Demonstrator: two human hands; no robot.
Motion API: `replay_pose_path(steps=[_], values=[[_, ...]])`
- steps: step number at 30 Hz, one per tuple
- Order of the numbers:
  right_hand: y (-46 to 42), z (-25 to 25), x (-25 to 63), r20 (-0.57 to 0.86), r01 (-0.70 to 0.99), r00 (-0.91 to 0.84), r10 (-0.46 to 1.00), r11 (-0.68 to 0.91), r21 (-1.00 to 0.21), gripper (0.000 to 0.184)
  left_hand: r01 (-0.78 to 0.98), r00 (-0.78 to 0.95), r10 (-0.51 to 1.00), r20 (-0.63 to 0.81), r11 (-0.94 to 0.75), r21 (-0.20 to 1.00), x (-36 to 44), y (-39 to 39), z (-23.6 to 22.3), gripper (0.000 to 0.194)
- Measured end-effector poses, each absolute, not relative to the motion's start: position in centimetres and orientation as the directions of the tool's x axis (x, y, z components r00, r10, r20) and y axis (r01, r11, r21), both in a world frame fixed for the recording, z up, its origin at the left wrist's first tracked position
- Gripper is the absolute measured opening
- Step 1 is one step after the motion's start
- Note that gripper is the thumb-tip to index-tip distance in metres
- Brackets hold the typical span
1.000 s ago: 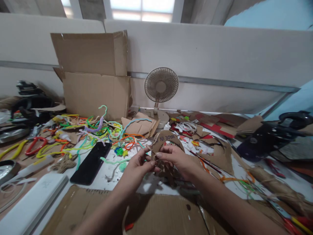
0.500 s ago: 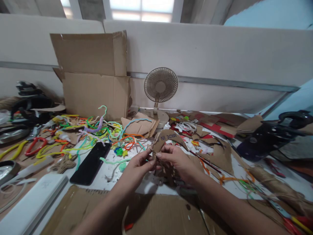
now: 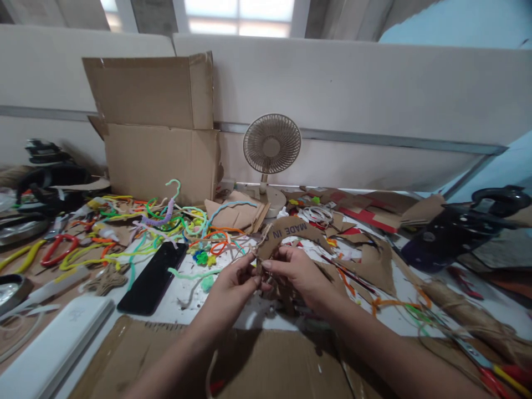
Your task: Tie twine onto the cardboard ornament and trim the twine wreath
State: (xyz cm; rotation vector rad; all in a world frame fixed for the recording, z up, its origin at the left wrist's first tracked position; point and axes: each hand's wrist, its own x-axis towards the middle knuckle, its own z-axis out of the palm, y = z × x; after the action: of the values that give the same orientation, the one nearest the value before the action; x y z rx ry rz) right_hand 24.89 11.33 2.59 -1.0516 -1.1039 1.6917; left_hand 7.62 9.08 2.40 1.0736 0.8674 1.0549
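Observation:
A curved brown cardboard strip printed "MADE IN" is held up in front of me, with thin twine around its left end. My right hand is closed on the strip near that end, thumb on top. Fingertips of my left hand pinch at the same twine-wrapped end, close to the right thumb. What exactly lies between the left fingertips is partly hidden. More cut cardboard shows in shadow beneath the hands. A flat cardboard sheet lies under my forearms.
Left of the hands are a phone, a white power bank, a cardboard star, red-handled pliers and tangled pipe cleaners. A fan stands behind. Scissors and a twine roll lie right.
The curved strip has tilted slightly, its right end spreading farther to the right. Both hands keep their hold with small finger movements. The view has shifted very slightly.

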Motion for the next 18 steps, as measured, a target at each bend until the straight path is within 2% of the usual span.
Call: replay_pose_path(steps=[4, 9, 12, 18], values=[[11.4, 2.5, 25.2, -0.178, -0.126, -0.256, 0.95, -0.215, -0.968, 0.031, -0.203, 0.262, 0.961, -0.086, 0.142, 0.969, 7.3, 9.1, 2.4, 0.042], [11.4, 2.8, 25.3, -0.186, -0.063, -0.296, 0.937, -0.213, -0.975, 0.032, -0.161, 0.295, 0.954, -0.054, 0.105, 0.981, 6.9, 9.6, 2.3, 0.03], [11.4, 2.7, 25.3, -0.165, -0.011, -0.317, 0.934, -0.178, -0.984, 0.035, -0.185, 0.275, 0.959, -0.069, 0.123, 0.975, 6.8, 9.9, 2.3, 0.033], [11.4, 1.9, 25.3, -0.09, -0.02, -0.281, 0.956, -0.099, -0.995, 0.039, -0.272, 0.189, 0.976, -0.108, 0.158, 0.949, 6.7, 10.2, 2.2, 0.041]])
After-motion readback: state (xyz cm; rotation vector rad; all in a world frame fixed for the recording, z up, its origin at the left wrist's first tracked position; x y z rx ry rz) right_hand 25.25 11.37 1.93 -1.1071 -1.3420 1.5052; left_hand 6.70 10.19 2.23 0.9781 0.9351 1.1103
